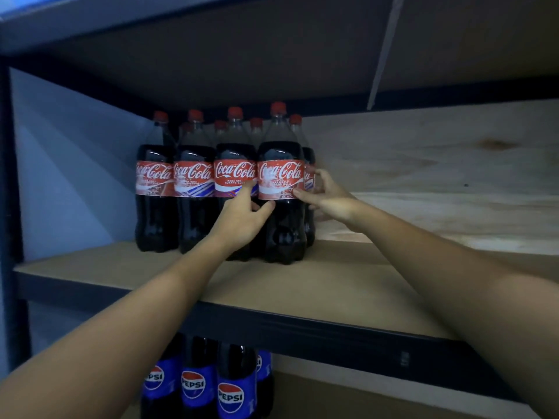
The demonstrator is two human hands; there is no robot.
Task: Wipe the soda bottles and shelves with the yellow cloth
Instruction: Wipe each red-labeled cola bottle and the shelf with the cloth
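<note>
Several Coca-Cola bottles with red caps stand in rows on the wooden shelf [317, 285]. The front right bottle [281, 176] sits between my two hands. My left hand [242, 216] holds its left side, thumb across the dark front below the label and fingers slipped between it and the neighbouring bottle [234, 176]. My right hand [328, 196] holds its right side, thumb on the label's lower edge and fingers curled behind. No yellow cloth is in view.
Pepsi bottles [230, 391] stand on the shelf below. A dark metal frame [302, 334] edges the shelf front. A plywood back panel [438, 176] lies to the right of the bottles, with bare shelf board in front of it. Another shelf board hangs overhead.
</note>
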